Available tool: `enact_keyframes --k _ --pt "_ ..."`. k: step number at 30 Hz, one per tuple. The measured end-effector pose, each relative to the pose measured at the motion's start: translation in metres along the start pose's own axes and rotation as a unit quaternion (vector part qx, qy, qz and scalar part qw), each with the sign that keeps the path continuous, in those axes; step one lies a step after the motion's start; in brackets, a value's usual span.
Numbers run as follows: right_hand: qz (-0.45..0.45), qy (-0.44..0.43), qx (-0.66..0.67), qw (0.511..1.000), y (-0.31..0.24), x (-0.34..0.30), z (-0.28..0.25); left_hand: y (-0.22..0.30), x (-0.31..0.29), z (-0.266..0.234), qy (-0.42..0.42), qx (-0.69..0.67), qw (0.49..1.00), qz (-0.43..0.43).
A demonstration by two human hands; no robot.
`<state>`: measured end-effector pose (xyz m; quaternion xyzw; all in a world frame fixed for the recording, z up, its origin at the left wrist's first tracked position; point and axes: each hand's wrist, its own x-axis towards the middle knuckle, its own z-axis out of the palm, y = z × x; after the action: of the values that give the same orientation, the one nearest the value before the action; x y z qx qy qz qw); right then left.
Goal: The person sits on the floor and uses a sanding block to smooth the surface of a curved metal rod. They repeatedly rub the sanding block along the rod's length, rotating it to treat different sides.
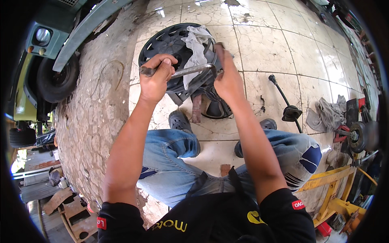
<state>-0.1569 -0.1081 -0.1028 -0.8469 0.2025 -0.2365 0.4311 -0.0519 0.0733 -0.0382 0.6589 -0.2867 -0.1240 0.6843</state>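
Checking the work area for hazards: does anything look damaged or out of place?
The floor tiles are cracked and stained. A loose rod and a crumpled rag lie on them to the right of the wheel.

Black wheel cover (164, 42) with grey rag (197, 48) draped on it. Silver-grey metal wrench (190, 71), dark handle end. Floor tiles (275, 44) cream-white, cracked with dark veins. Jeans (170, 162) faded blue, torn at one knee. Shirt (210, 222) black with yellow print, red sleeve tags. Vehicle (36, 52) green. Frame (332, 190) yellow.
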Motion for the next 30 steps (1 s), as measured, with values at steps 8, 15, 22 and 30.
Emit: enact_keyframes --k 8,15,22,30 --pt "-0.031 -0.033 -0.031 0.998 -0.021 -0.021 0.016 0.003 0.001 0.01 -0.002 0.02 1.0 -0.023" --pt "0.143 -0.054 0.128 0.98 0.047 0.015 -0.004 0.001 0.002 0.006 0.021 0.011 1.0 -0.02" --pt "0.039 0.096 0.023 0.994 0.034 0.002 0.009 -0.002 0.007 -0.005 0.064 -0.04 0.997 -0.03" --pt "-0.059 -0.019 -0.008 0.998 0.016 -0.005 0.016 -0.002 0.003 -0.002 0.096 -0.036 0.994 -0.045"
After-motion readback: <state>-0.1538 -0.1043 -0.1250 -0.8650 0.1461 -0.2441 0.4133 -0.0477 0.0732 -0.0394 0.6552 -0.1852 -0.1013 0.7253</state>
